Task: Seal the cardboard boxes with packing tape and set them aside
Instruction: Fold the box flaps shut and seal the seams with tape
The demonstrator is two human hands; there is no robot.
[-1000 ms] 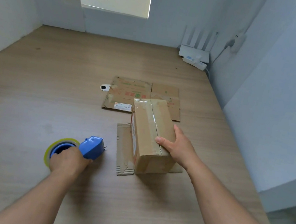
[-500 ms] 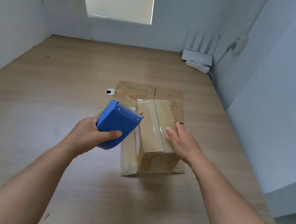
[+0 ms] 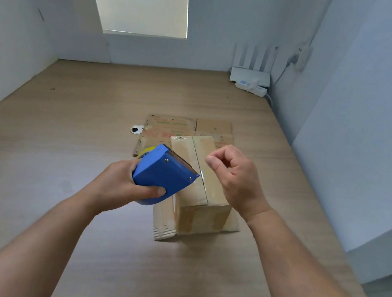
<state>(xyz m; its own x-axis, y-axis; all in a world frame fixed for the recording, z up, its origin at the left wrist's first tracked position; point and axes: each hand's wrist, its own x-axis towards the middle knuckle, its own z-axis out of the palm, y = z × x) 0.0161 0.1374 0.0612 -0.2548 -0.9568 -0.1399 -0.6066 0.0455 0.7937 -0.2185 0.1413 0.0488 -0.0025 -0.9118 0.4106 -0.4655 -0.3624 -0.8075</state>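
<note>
Wooden table [image 3: 65, 129]: left hand [image 3: 118, 187] grips tape dispenser [image 3: 160, 176]; right hand [image 3: 236, 179] curled, empty, over box [image 3: 203, 213]

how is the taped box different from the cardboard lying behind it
The taped box is folded up and stands tall; the cardboard behind it lies flat. The box has clear tape along its top seam; the flat cardboard shows printed markings. Both are brown cardboard.
</note>
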